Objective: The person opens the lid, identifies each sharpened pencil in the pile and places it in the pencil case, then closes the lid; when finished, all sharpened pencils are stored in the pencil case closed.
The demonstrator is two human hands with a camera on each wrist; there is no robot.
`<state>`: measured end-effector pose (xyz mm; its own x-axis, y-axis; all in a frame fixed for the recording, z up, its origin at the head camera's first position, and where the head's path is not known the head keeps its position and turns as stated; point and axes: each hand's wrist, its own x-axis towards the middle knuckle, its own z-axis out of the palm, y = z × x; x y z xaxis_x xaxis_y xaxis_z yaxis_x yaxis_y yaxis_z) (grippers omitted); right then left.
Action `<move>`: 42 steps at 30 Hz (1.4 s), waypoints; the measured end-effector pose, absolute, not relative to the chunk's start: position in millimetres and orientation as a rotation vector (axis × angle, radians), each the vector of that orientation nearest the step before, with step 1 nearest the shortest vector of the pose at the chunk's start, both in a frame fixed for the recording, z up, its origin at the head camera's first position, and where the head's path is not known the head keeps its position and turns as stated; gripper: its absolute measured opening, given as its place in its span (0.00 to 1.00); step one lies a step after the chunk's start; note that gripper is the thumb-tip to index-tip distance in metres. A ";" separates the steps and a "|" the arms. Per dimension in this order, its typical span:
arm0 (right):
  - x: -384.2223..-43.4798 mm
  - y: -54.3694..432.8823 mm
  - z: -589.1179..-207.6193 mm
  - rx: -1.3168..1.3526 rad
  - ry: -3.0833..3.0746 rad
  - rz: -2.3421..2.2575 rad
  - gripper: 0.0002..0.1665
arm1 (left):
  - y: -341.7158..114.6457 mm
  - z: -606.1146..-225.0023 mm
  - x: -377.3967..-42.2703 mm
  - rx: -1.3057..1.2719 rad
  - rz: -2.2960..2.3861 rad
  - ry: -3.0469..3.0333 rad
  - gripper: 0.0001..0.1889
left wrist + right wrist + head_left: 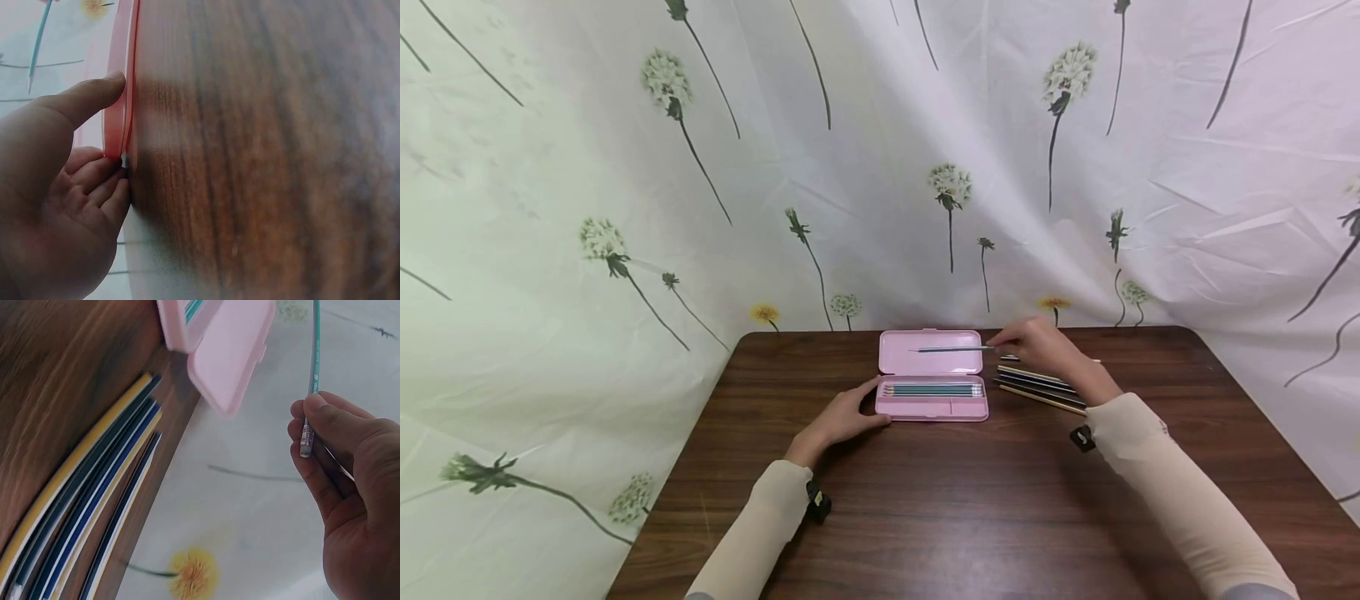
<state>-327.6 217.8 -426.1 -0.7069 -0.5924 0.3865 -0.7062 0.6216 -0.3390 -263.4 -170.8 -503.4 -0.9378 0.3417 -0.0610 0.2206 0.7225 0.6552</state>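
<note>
A pink pencil case [932, 407] lies open on the table, its lid [898, 354] folded back toward the wall. Several teal pencils [932, 389] lie side by side in its rear compartment. My left hand [848, 414] grips the case's left end, thumb on the front wall [115, 125] and fingers round the end. Above the lid, my right hand [1037, 343] pinches a teal pencil [315, 356] near its eraser end [305, 449], with the point toward the left. On the table below the right hand lie several loose pencils [1037, 387] in dark, blue and yellow colours.
The brown wooden table [955, 508] ends at a white cloth [865, 167] printed with dandelions, hanging behind it. To the right of the case, the loose pencils lie slanted under the right forearm. A small divider [951, 407] splits the case's front compartment.
</note>
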 end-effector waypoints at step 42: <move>-341.1 156.5 -496.6 1.085 -2.750 0.564 0.07 | -171.2 -505.5 -264.8 0.447 0.993 2.760 0.45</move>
<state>-341.1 156.5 -496.6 -0.7326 -0.6311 0.2551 -0.6805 0.6714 -0.2934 -264.8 -171.2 -505.5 -0.9398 0.3361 -0.0610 0.2202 0.7327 0.6440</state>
